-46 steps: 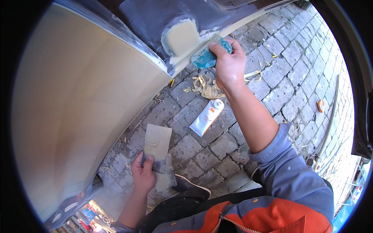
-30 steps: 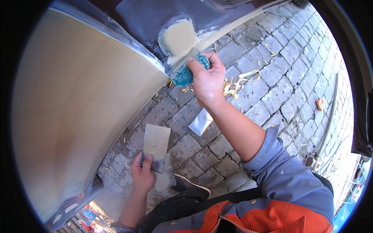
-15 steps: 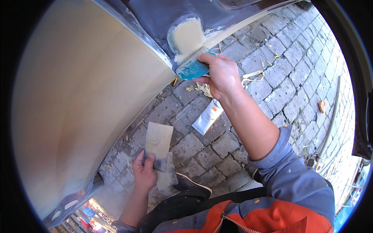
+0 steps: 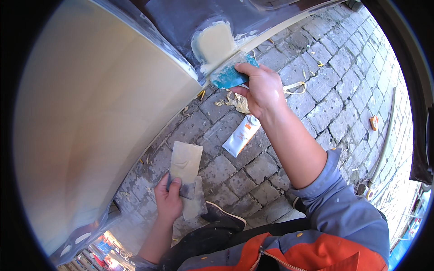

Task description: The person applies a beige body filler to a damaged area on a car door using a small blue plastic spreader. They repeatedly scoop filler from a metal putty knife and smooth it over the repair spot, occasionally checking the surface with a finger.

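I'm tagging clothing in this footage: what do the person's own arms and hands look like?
The left hand and right hand wear no gloves. The right sleeve is grey-blue, turned up near the elbow, with a small yellowish stud at its edge; the left sleeve, barely in view, looks grey-blue too.

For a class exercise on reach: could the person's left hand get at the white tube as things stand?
Probably yes: the white tube lies nearby on the paving, unblocked from the left, but the left hand holds flat plates.
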{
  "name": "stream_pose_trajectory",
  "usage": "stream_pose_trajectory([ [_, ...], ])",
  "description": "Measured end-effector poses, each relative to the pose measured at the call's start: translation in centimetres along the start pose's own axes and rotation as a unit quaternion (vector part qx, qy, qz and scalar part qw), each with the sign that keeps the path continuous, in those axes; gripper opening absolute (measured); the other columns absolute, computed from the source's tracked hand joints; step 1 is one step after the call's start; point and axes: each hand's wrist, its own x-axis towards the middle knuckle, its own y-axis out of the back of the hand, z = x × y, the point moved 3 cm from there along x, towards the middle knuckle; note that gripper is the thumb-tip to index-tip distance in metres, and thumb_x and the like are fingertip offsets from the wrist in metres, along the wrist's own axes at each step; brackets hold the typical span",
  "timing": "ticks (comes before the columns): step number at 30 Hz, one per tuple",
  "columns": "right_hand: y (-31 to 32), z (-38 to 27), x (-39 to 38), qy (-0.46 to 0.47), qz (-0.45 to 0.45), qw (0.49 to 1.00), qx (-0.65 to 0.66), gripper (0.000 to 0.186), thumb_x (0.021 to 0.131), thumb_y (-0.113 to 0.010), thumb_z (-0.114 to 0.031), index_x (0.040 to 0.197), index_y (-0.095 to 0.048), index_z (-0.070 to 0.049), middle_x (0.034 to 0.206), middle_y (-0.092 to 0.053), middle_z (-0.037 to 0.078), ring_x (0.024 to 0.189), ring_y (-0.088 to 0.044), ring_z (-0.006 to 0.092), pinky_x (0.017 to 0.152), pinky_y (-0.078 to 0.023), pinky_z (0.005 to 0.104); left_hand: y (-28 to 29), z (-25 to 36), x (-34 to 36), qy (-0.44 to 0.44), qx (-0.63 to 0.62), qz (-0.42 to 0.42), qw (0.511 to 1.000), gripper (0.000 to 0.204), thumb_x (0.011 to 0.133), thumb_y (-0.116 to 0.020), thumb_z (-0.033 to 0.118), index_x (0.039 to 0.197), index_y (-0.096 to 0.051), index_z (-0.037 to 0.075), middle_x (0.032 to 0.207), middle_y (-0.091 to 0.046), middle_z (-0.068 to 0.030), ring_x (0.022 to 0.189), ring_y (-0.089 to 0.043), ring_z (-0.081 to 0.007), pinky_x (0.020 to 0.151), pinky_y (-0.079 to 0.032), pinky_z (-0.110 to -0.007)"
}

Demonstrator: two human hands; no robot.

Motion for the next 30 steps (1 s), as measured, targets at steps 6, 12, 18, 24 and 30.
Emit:
stream_pose_trajectory([
  [6,-0.8,0.3,-0.3,-0.014,0.040,0.999,-0.022,0.018,0.091,-0.069,-0.005,0.102,-0.064,0.008,0.096,-0.068,0.012,0.076,-0.072,0.0225,0.062,-0.064,0.0337,0.4,-0.3,-0.1,-0.005,-0.008,0.004,1.000,0.023,0.106,-0.054,0.008,0.117,-0.070,-0.004,0.107,-0.075,-0.0040,0.096,-0.064,-0.0076,0.086,-0.051,-0.026],
  [12,-2.0,-0.4,-0.4,0.008,0.015,1.000,0.023,0.022,0.093,-0.072,-0.005,0.106,-0.059,0.008,0.102,-0.066,0.016,0.085,-0.071,0.0257,0.065,-0.066,0.0380,0.9,-0.8,-0.4,0.010,-0.013,0.001,1.000,0.024,0.106,-0.055,0.008,0.118,-0.070,-0.005,0.108,-0.075,-0.0041,0.097,-0.064,-0.0076,0.087,-0.050,-0.026],
  [18,-1.4,-0.3,-0.8,0.022,-0.013,0.999,0.030,0.021,0.094,-0.071,-0.006,0.107,-0.060,0.006,0.100,-0.068,0.014,0.085,-0.071,0.0241,0.065,-0.066,0.0373,0.6,-1.0,-0.3,0.017,-0.004,-0.008,1.000,0.027,0.106,-0.054,0.011,0.122,-0.070,-0.004,0.111,-0.075,-0.0041,0.099,-0.065,-0.0085,0.090,-0.050,-0.026],
  [24,-0.1,0.4,-0.9,0.006,-0.009,1.000,0.011,0.018,0.093,-0.069,-0.007,0.105,-0.064,0.005,0.098,-0.072,0.012,0.079,-0.073,0.0212,0.061,-0.064,0.0337,0.2,-0.4,0.0,0.012,-0.012,-0.008,1.000,0.027,0.105,-0.054,0.011,0.122,-0.070,-0.005,0.111,-0.075,-0.0044,0.100,-0.065,-0.0086,0.090,-0.050,-0.027],
  [30,-1.9,1.2,-1.3,-0.012,0.022,1.000,0.011,0.016,0.093,-0.068,-0.006,0.104,-0.064,0.005,0.097,-0.070,0.012,0.078,-0.072,0.0215,0.059,-0.065,0.0336,0.2,-0.3,0.0,0.012,-0.007,-0.008,1.000,0.027,0.105,-0.054,0.010,0.122,-0.070,-0.005,0.112,-0.075,-0.0047,0.100,-0.065,-0.0089,0.091,-0.050,-0.026],
])
